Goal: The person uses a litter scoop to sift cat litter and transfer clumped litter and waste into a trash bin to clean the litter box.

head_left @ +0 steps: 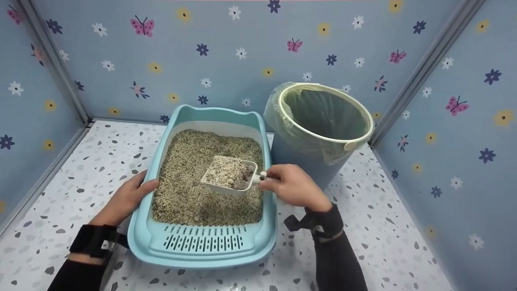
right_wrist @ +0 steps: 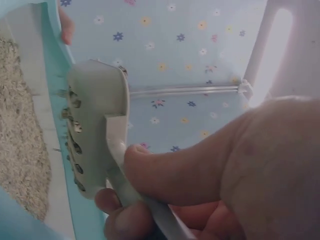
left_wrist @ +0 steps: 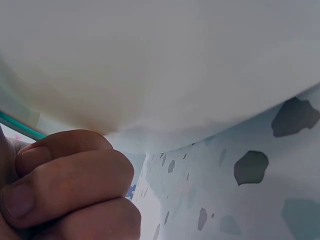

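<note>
A light-blue litter box (head_left: 139,242) with a slotted front ledge holds grainy tan litter (head_left: 202,202). My left hand (head_left: 125,200) grips its left rim, thumb over the top edge; in the left wrist view, curled fingers (left_wrist: 75,182) lie against the pale outer wall. My right hand (head_left: 299,186) holds a white slotted litter scoop (head_left: 226,189) by its handle, over the right part of the box. Pale litter and a few greyish lumps (head_left: 241,178) fill the scoop. From the right wrist view, bits poke through the slots, and the thumb (right_wrist: 165,170) presses along the handle.
Close behind the box on the right stands a blue-grey bin (head_left: 301,163), its greenish plastic liner (head_left: 278,115) folded out under a cream ring (head_left: 323,85). Patterned walls (head_left: 226,64) enclose the speckled white surface (head_left: 363,226) at the back and both sides.
</note>
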A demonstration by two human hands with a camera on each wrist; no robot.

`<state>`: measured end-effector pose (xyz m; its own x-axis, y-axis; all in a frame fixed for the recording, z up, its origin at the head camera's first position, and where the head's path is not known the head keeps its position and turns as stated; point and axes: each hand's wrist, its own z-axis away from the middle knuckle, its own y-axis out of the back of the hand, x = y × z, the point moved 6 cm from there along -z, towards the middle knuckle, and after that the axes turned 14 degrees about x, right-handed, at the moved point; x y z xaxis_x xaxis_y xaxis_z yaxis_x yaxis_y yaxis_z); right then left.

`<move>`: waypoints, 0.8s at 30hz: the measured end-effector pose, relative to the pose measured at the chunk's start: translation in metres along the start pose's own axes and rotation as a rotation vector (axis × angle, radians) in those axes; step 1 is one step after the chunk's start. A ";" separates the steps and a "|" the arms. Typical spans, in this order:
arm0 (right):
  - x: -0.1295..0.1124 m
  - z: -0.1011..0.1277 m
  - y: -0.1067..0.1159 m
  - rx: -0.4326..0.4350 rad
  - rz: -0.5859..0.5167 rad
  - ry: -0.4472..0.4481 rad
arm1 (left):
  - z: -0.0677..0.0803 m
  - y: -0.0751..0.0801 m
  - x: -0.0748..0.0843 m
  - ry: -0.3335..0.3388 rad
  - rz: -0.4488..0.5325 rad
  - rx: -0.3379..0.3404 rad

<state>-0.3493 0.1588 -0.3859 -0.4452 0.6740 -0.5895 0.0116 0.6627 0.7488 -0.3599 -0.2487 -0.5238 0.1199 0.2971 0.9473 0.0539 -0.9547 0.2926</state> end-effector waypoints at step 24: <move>0.000 0.002 0.010 0.023 -0.058 -0.007 | 0.001 -0.001 0.003 0.007 -0.008 -0.005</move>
<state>-0.3480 0.1662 -0.3792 -0.4396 0.6366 -0.6336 0.0064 0.7076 0.7066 -0.3582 -0.2469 -0.5212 0.1123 0.3050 0.9457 0.0500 -0.9522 0.3012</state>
